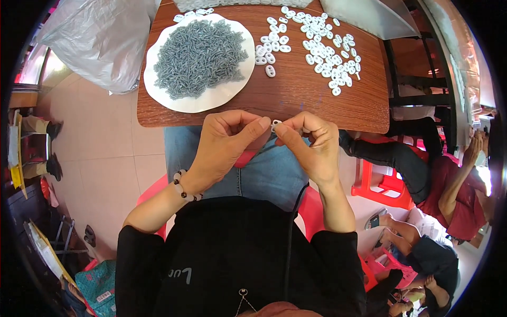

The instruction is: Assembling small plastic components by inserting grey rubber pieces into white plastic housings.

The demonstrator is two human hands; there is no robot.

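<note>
In front of the table's near edge, my two hands meet at the fingertips. My right hand (316,148) pinches a small white oval two-hole piece (276,123) between thumb and forefinger. My left hand (226,142) is closed in a pinch right beside that piece; whatever its fingertips hold is too small to make out. Beyond my left hand, a white scalloped plate (153,90) carries a heap of small grey metallic-looking parts (203,58). Many more white two-hole pieces (327,55) lie loose on the brown wooden table (285,95), to the right of the plate.
A grey plastic bag (100,42) hangs at the table's left. Along the far edge stand a clear-walled container (243,4) and a pale panel (369,18). On the right, a red stool (383,185) and a seated person in dark red (462,195) are close by.
</note>
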